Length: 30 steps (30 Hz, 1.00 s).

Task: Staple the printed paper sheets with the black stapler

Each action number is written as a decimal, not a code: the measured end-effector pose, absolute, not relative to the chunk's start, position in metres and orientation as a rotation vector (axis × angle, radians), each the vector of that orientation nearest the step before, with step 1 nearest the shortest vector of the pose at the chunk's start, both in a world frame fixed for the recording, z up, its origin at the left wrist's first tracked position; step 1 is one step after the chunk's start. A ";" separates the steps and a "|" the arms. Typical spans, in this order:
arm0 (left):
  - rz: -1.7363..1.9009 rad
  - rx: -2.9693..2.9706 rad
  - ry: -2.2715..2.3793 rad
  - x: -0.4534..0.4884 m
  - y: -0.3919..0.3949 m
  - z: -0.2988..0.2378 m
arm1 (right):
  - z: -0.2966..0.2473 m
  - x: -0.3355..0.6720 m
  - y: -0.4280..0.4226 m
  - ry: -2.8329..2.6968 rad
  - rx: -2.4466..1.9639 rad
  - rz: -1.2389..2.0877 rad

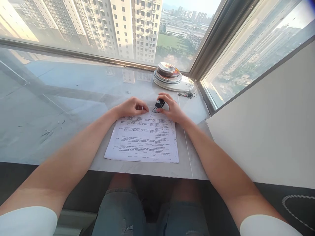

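A printed sheet of paper [142, 137] lies on the pale windowsill, with many short staple-like marks across its print and margins. At its far edge, my right hand [169, 108] is closed around a small black stapler [160, 104], tilted with its lower end at the paper. My left hand [134, 107] rests at the far left part of the same edge. Its fingers are curled in, thumb and forefinger pinched together at the paper's edge; the exact contact is partly hidden by the hand.
Stacked plates [167, 77] stand in the window corner. A keyring with a dark fob [189, 95] lies in front of them. Loose staples [48, 132] are scattered on the sill at left. A white wall [265, 131] bounds the right side; the sill's front edge is above my knees.
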<state>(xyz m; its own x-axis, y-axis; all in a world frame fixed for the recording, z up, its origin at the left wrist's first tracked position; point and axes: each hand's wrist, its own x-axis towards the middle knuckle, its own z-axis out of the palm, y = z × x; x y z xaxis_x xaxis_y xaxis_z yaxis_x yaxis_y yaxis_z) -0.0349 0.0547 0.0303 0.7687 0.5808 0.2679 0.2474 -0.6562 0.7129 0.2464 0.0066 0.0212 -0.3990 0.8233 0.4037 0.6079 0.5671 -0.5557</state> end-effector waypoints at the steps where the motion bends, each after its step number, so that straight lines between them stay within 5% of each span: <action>1: 0.633 2.292 0.610 -0.035 0.055 0.030 | 0.020 0.248 0.009 -2.128 -1.156 0.372; 11: 0.557 2.420 0.553 -0.042 0.056 0.029 | 0.025 0.254 0.008 -1.734 -1.380 -0.131; 20: 0.785 2.516 0.720 -0.038 0.072 0.018 | 0.036 0.205 -0.031 -2.001 -1.090 0.407; 26: 1.113 2.159 0.881 -0.036 0.068 0.027 | 0.034 0.205 -0.022 -1.978 -1.182 0.463; 30: 1.010 1.849 0.739 -0.032 0.056 0.031 | 0.033 0.206 -0.020 -2.017 -1.164 0.501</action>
